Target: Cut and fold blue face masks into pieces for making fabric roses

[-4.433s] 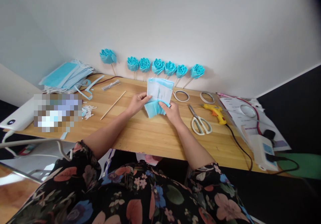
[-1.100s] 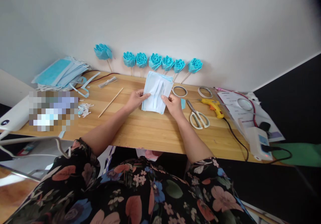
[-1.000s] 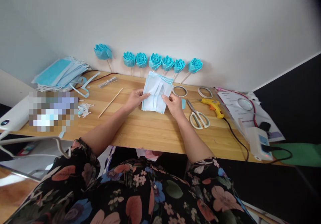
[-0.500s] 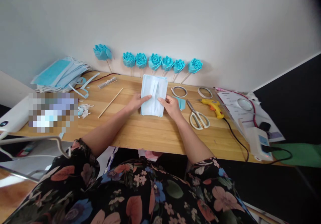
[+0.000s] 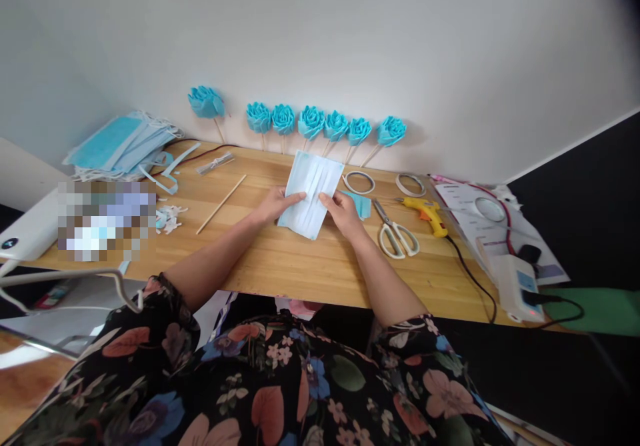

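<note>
A pale blue pleated face mask sheet point(image 5: 311, 214), with no ear loops visible, is held up just above the table and tilted. My left hand point(image 5: 276, 206) pinches its left edge, thumb on the front face and fingers behind. On the opposite edge my right hand point(image 5: 345, 211) grips it the same way; both sets of fingers are partly hidden behind the sheet. Beside my right hand lies a small blue piece of fabric point(image 5: 364, 207). Scissors point(image 5: 397, 236) with white handles rest to the right of it. To the left of my left hand lies a thin wooden stick point(image 5: 221, 205).
Several blue fabric roses point(image 5: 311, 122) on sticks lean against the wall. A stack of masks point(image 5: 120, 143) and white scraps point(image 5: 170, 218) lie left. Rightward are tape rolls point(image 5: 359, 182), a yellow glue gun point(image 5: 427, 214), papers point(image 5: 463, 209) and a power strip point(image 5: 520, 289).
The mask sheet has turned in my hands, its top edge leaning to the right and its lower end coming slightly down. Both hands keep hold of it.
</note>
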Tool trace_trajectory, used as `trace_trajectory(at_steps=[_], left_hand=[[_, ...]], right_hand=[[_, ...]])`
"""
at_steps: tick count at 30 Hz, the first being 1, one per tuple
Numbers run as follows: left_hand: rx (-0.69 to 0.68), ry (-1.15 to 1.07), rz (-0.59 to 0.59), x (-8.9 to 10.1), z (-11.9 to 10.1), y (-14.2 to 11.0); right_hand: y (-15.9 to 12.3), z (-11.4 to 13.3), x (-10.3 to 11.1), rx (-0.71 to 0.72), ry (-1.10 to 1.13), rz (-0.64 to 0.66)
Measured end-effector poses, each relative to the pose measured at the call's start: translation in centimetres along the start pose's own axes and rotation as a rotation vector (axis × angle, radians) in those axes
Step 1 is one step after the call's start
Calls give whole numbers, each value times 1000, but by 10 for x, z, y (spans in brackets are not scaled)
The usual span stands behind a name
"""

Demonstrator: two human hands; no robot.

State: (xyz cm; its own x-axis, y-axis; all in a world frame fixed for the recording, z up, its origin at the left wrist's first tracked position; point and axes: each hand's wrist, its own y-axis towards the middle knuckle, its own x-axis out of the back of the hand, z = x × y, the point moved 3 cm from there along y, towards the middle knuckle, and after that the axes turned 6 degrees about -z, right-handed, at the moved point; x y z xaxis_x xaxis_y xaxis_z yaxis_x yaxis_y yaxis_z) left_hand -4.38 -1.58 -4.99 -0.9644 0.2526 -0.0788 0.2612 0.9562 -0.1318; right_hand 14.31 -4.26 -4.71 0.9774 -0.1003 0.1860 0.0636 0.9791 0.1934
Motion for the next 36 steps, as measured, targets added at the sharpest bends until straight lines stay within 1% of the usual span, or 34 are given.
trace_trajectory(at_steps=[5,8,12,15,17,21,23,25,28,33,36], left_hand=[[53,-4,98,-4,-2,-6],[63,-35,110,-5,-3,-8],[51,-18,111,-5,-3,-6],[54,36,87,-3,0,-2],[25,48,64,-2,1,0],[-121,19,2,0,-1,3],[-193,-4,-58,2,-3,3],[-235,-22,-110,3,-6,2],[-256,-20,-133,5,-8,2],[-246,51,-127,7,-3,8],[-262,84,-122,9,0,14]], right_hand=[[1,-2,2,-66,77,-69],[2,-3,1,-96,105,-80],[2,-5,0,-84,147,-96],[3,-7,1,-75,127,-124],[3,-7,1,-71,110,-124],[1,2,-1,12,75,-32],[-1,8,-2,58,2,10],[-3,11,-2,71,-88,7],[-3,11,-1,74,-171,-35],[1,0,-2,92,-202,-16],[3,-3,-1,109,-218,-33]])
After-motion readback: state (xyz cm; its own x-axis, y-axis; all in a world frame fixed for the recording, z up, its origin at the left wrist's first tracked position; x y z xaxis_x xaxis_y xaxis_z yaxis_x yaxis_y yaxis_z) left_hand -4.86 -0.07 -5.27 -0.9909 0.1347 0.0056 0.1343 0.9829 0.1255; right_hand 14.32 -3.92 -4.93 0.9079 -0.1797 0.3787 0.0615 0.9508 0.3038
